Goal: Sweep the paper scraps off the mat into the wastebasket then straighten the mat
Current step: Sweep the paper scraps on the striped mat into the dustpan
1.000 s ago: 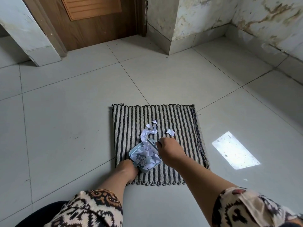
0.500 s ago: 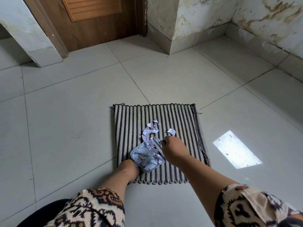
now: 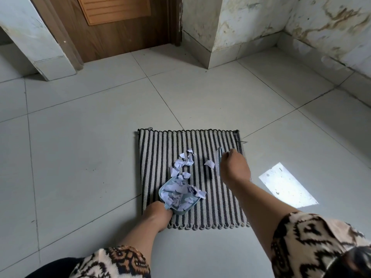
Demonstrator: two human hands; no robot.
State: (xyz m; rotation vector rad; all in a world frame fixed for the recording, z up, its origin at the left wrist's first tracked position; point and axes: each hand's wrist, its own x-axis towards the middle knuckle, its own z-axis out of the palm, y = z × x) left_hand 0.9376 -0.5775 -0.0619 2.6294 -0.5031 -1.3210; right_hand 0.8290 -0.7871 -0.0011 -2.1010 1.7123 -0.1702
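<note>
Left hand (image 3: 158,213) grips the dustpan (image 3: 180,203) flat on the mat (image 3: 220,207) to catch scraps (image 3: 186,163); right hand (image 3: 234,169) clasps a brush (image 3: 219,159) beside one, seemingly poised to sweep.

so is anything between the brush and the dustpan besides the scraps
Nothing visible. Only striped mat and paper scraps lie between the brush in the right hand and the dustpan the left hand holds.

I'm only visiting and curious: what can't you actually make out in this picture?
- The wastebasket: nowhere within the head view's edges.
- Handle of the dustpan: head view, covered by the left hand.
- Most of the brush: head view, behind the right hand.
- Print on the paper scraps: head view, too small to read.
</note>
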